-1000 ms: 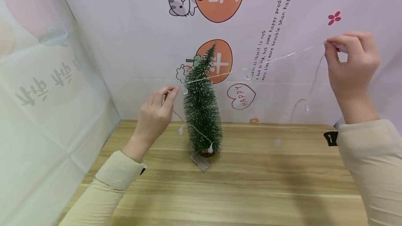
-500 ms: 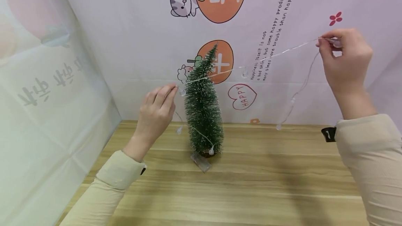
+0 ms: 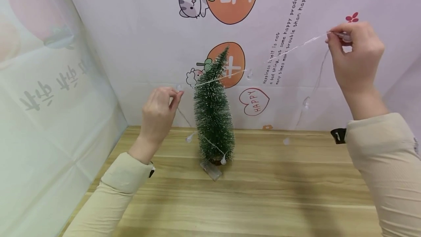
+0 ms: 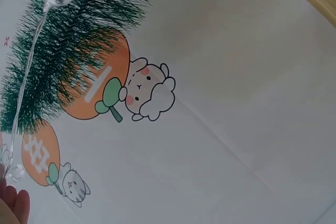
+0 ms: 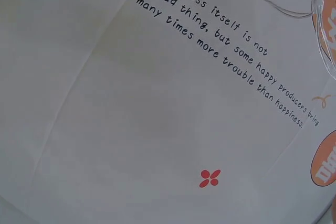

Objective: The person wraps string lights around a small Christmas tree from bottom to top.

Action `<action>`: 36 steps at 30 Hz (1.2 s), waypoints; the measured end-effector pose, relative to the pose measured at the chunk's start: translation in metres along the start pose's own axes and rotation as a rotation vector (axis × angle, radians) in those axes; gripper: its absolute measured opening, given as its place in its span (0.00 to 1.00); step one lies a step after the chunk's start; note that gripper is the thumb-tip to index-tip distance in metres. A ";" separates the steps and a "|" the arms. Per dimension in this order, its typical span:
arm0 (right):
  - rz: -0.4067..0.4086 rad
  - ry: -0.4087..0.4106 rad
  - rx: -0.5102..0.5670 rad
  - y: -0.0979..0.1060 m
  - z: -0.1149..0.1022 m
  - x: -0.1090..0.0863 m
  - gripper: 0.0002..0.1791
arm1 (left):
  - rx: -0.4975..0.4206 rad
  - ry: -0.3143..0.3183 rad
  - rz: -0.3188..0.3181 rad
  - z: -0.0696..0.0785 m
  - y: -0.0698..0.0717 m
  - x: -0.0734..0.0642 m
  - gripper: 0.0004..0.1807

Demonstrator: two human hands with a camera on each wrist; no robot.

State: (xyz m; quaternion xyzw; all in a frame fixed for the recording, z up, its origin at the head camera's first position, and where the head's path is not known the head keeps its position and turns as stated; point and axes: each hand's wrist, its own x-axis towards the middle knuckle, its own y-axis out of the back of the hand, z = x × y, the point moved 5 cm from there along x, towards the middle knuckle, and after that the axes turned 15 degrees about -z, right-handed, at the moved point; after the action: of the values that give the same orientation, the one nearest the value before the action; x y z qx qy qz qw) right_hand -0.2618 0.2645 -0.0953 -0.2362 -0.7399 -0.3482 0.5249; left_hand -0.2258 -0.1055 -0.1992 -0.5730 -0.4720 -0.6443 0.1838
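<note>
A small green artificial Christmas tree (image 3: 213, 116) with white-frosted bristles stands on the wooden table. Between finger and thumb, my left hand (image 3: 158, 114) pinches the clear wire of a string of fairy lights, to the left of the tree. My right hand (image 3: 359, 56) pinches the same string higher up at the right. The stretch between them crosses in front of the tree's upper part, with a clear bulb (image 3: 249, 74) on it. From the right hand a loose tail hangs with a bulb (image 3: 306, 103). A lower run crosses the tree's base, ending near another bulb (image 3: 223, 160).
A flat clear box (image 3: 211, 170) lies on the table (image 3: 250, 207) in front of the tree's base. Behind stands a printed white cloth (image 3: 148, 46), and another cloth (image 3: 49, 138) hangs at the left.
My right hand has moved left and slightly up with the string. My left hand has shifted a little to the left. The loose tail at the right has swung.
</note>
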 end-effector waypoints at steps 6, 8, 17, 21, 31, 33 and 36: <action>-0.011 0.000 -0.032 -0.001 0.001 0.005 0.14 | 0.177 -0.002 0.061 0.001 0.002 0.002 0.06; -0.007 -0.005 -0.045 0.001 0.002 0.005 0.14 | 0.199 -0.002 0.076 0.001 0.002 0.002 0.04; 0.026 0.011 -0.054 0.005 -0.001 0.008 0.12 | 0.215 0.090 0.079 -0.006 0.001 0.005 0.09; -0.017 0.035 -0.109 0.005 0.000 0.008 0.13 | 0.213 0.125 0.097 -0.012 0.000 0.003 0.09; -0.060 0.002 -0.161 0.009 0.012 0.012 0.16 | 0.191 0.160 0.075 -0.023 -0.002 -0.001 0.08; -0.056 -0.012 -0.165 0.011 0.016 0.013 0.16 | 0.191 0.160 0.067 -0.025 -0.003 -0.002 0.09; -0.058 -0.021 -0.170 0.014 0.020 0.015 0.17 | 0.189 0.163 0.059 -0.027 -0.004 -0.003 0.09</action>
State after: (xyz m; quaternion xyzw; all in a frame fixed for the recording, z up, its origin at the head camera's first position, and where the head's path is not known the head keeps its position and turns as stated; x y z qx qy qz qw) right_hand -0.2691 0.2888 -0.0820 -0.2620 -0.7198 -0.4222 0.4848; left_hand -0.2431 -0.1269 -0.2011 -0.5125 -0.4971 -0.6358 0.2933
